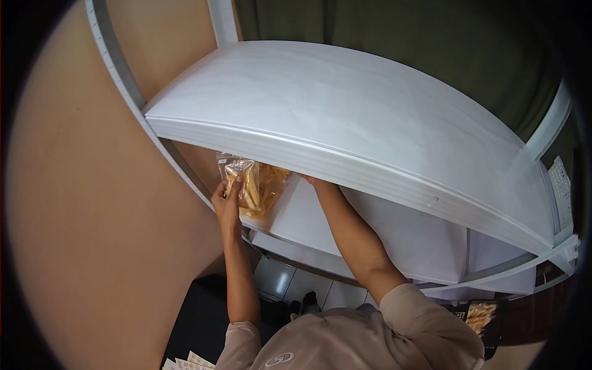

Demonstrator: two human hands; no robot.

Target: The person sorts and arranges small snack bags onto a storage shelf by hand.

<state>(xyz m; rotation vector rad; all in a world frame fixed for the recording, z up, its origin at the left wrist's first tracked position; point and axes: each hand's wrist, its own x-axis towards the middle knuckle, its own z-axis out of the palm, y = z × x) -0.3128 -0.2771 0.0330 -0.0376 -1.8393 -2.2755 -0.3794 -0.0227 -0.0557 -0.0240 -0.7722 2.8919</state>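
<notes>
My left hand (227, 200) is closed on a clear plastic bag (244, 182) with yellowish pieces inside, at the left end of the shelf below the top one. Beneath and beside it, more bagged yellowish pieces (271, 185) lie on that lower shelf (308, 216). My right hand (308, 179) reaches in under the front edge of the top shelf, to the right of the bags. Its fingers are mostly hidden by that edge, and whether it holds anything does not show.
The white top shelf (345, 105) spans the view above my hands, with metal uprights (114, 68) at its ends. A wall (92, 203) stands close on the left. At the lower right is a dark basket (492, 333) with bagged pieces. Printed sheets (190, 362) lie at the bottom left.
</notes>
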